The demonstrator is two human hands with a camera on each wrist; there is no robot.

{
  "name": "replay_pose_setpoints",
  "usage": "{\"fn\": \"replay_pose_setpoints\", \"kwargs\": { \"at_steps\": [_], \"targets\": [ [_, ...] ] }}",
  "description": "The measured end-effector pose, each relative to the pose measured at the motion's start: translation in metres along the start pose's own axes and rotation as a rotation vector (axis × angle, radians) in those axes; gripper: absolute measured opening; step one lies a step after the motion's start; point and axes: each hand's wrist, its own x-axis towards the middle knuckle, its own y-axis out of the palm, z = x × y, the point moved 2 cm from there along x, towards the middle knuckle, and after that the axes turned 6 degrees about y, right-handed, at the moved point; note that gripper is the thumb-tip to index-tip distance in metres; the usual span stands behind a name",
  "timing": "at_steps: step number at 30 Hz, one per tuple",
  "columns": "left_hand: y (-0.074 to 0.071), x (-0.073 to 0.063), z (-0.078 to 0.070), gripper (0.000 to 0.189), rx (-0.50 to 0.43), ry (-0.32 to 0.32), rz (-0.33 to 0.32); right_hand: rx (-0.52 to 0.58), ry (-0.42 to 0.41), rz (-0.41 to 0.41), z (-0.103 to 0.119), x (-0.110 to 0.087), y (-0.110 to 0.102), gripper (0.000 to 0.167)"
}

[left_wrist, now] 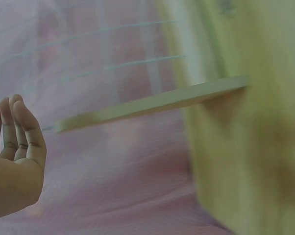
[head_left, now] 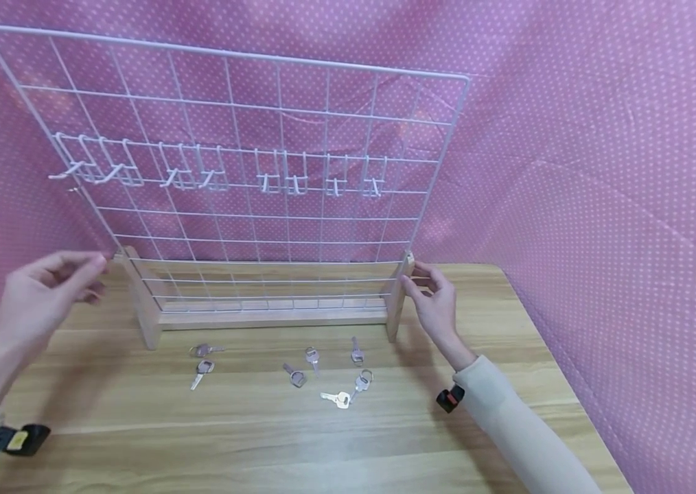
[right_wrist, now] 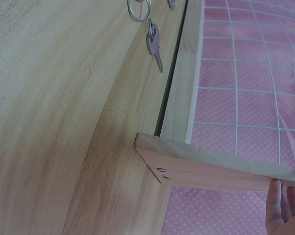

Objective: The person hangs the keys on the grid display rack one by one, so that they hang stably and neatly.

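Note:
A white wire grid panel (head_left: 255,217) stands upright in a wooden stand (head_left: 274,318) with a post at each end. My left hand (head_left: 51,288) is just outside the left post (head_left: 141,302), its bent fingers and thumb close to the top end. In the left wrist view this hand (left_wrist: 20,152) is a short gap from the post's tip, where a thin piece sticks out. With its fingertips, my right hand (head_left: 437,305) touches the outer face of the right post (head_left: 396,302) near the top. The right wrist view shows these fingers (right_wrist: 274,200) fairly straight against the wood.
Several white hooks (head_left: 265,184) hang in a row across the grid. In front of the stand, several keys (head_left: 325,368) lie scattered on the wooden table (head_left: 230,439), some with rings. Pink dotted cloth (head_left: 601,171) surrounds the table's back and sides.

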Motion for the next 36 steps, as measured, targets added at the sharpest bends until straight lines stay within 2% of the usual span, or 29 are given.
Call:
{"fn": "replay_pose_setpoints", "kwargs": {
  "at_steps": [4, 7, 12, 16, 22, 27, 30, 36],
  "targets": [
    [0.007, -0.021, 0.025, 0.020, 0.267, -0.035, 0.118, -0.001, -0.007, 0.005, 0.001, -0.001, 0.000, 0.036],
    [0.017, -0.035, 0.041, 0.013, 0.387, -0.052, 0.207, -0.006, -0.011, 0.008, 0.001, -0.001, 0.000, 0.036],
    [0.038, -0.051, 0.066, 0.027, 0.566, -0.035, 0.328, -0.005, -0.031, 0.007, -0.001, 0.000, -0.001, 0.036],
    [0.049, -0.060, 0.085, 0.022, 0.582, -0.004, 0.386, -0.004, -0.034, 0.010, 0.000, -0.001, -0.001, 0.036],
    [0.055, -0.068, 0.104, 0.022, 0.564, -0.014, 0.481, 0.007, -0.014, 0.007, 0.001, -0.001, 0.000, 0.036],
    [0.057, -0.073, 0.114, 0.017, 0.539, 0.010, 0.502, 0.015, -0.006, 0.015, 0.001, 0.000, 0.000, 0.037],
    [0.060, -0.077, 0.119, 0.016, 0.532, 0.001, 0.523, 0.009, -0.003, 0.015, 0.000, -0.001, -0.001, 0.037],
    [0.070, -0.080, 0.123, 0.017, 0.570, 0.007, 0.533, 0.008, -0.006, 0.012, 0.001, -0.001, 0.000, 0.037]
  ]
}}
